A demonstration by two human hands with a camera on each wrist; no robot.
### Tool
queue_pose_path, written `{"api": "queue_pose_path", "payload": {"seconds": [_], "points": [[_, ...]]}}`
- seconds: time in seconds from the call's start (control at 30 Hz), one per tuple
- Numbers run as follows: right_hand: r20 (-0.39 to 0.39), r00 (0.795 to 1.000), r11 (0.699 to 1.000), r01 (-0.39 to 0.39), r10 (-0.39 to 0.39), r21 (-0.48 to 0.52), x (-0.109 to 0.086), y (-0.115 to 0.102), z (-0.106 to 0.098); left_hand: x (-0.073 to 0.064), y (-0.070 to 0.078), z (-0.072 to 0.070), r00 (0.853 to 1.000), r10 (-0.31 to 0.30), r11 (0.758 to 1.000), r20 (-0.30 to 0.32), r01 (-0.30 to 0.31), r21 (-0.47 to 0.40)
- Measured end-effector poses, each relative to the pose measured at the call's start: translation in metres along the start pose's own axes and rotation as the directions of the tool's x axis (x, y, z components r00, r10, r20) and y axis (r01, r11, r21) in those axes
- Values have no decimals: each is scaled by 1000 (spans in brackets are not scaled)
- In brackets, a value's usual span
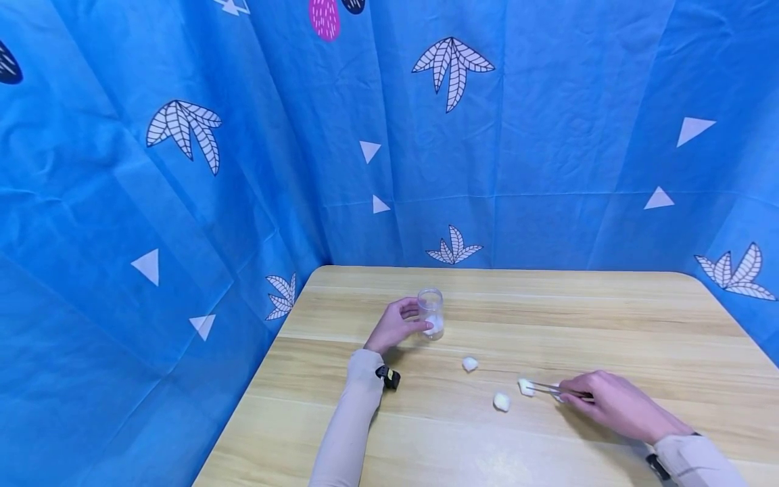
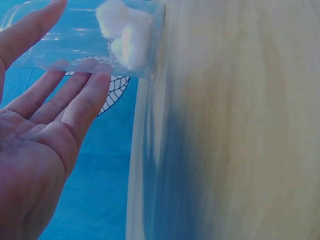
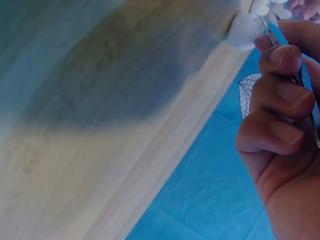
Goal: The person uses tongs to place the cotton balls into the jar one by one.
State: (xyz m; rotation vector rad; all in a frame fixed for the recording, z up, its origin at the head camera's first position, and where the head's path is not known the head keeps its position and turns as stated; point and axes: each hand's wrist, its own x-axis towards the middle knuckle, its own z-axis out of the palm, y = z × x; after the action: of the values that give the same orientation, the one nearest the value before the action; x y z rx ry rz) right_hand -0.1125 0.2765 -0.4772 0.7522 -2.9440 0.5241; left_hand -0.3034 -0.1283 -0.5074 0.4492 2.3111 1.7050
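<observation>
My left hand [image 1: 395, 325] holds a clear plastic jar [image 1: 430, 306] upright on the table, thumb on one side and fingers on the other. White cotton balls [image 2: 129, 37] lie at the bottom of the jar in the left wrist view. In my right hand [image 1: 617, 406] is a pair of thin metal tweezers [image 1: 556, 389], pinched between thumb and fingers. The tweezer tips are right at a cotton ball [image 1: 525, 387] on the table. Another cotton ball [image 3: 242, 32] sits close by the right fingertips in the right wrist view, partly hidden in the head view.
Two more cotton balls, a nearer one [image 1: 502, 402] and a farther one [image 1: 470, 364], lie on the wooden table [image 1: 596, 318] between the hands. A blue patterned curtain [image 1: 548, 149] hangs behind the table and along its left side.
</observation>
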Motion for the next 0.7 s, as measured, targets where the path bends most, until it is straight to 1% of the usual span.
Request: {"api": "queue_pose_path", "payload": {"seconds": [0.37,0.7], "points": [[-6,1000,999,9,-9,37,0,4,3,0,1,0,1000,13,1000,-3,-13,-3],[2,1000,998,-5,5,61,3,5,5,3,0,1,1000,10,1000,-6,-11,-15]]}}
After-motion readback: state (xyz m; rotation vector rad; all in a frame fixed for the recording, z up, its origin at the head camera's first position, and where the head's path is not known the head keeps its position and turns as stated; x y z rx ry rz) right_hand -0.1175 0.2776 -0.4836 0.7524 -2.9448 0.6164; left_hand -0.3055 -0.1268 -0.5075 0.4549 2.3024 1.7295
